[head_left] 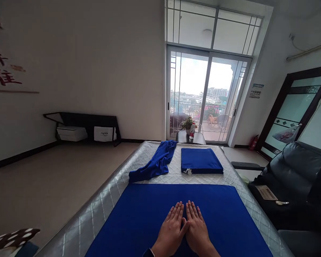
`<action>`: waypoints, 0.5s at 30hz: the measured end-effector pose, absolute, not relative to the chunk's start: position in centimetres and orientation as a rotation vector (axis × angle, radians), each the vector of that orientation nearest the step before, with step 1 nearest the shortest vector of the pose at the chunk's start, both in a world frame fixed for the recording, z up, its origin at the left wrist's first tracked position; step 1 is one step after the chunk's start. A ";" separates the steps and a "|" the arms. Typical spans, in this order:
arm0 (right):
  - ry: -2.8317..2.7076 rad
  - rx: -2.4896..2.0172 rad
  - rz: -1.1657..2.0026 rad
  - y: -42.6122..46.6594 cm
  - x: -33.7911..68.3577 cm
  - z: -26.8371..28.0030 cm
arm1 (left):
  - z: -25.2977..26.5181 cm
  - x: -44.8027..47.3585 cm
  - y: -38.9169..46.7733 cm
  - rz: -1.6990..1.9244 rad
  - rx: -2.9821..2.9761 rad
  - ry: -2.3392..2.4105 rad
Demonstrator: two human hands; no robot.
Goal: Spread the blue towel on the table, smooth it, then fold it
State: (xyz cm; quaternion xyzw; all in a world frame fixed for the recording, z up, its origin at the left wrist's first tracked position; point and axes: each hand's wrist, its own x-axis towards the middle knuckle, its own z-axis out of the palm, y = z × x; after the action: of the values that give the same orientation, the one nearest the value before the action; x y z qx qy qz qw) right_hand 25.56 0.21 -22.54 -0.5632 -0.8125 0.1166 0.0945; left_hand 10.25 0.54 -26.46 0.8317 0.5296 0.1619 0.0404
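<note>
A blue cloth (139,221) lies spread flat on the quilted silver-grey mattress (96,208). My left hand (172,225) rests palm down on it, fingers stretched out and pointing away from me. Close beside it, my right hand (197,226) lies flat in the same way, and the thumbs meet or cross between them. Beyond the spread cloth, to the left, is a crumpled blue cloth (156,162). A neatly folded blue stack (202,159) with white tags at its near corner sits to the right of that.
Past the mattress stands a small table (182,138) with a potted plant (187,123) and a bottle (192,131). A black armchair (294,175) is on the right. Along the left wall is a dark low rack (88,119) with white boxes. A spotted cushion (13,240) shows bottom left.
</note>
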 end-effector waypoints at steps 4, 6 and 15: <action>-2.404 -1.672 0.359 0.5 25.8 -22.9 | -26.6 10.3 0.7 0.480 2.527 1.634; -2.408 -1.666 0.375 0.6 25.7 -23.1 | -26.6 10.3 0.7 0.489 2.529 1.637; -2.345 -1.747 0.316 0.4 27.9 -23.1 | -26.5 8.0 0.8 0.454 2.502 1.786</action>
State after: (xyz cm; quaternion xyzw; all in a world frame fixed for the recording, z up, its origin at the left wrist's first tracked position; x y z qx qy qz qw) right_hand 27.95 0.40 -23.10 -0.5911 -0.7932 0.1069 0.0999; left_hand 8.02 0.82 -26.50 0.8052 0.5746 0.1460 0.0170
